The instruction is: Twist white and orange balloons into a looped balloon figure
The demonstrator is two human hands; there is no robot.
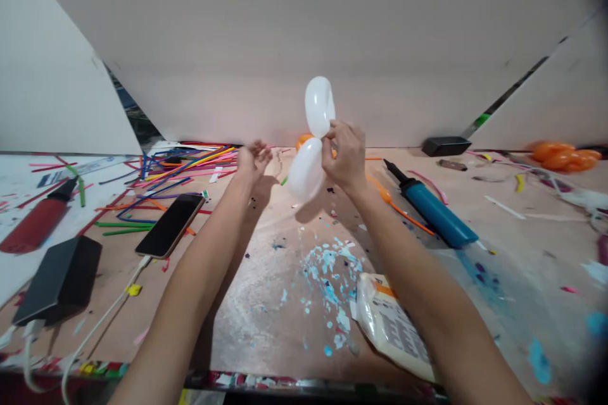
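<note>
1. So the right hand (346, 152) has its fingers pinched on the middle of a shiny white two-lobed balloon (319, 106), held up above the messy tan tabletop (266, 304).
2. Left hand (254, 161) is off to the side, holding nothing, fingers loosely spread.
3. Nearby: long thin multicoloured uninflated balloons (187, 168) and a blue plastic hand pump (439, 212).

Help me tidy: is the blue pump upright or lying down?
Lying down: the blue pump rests lengthwise along the table, nozzle included.
</note>
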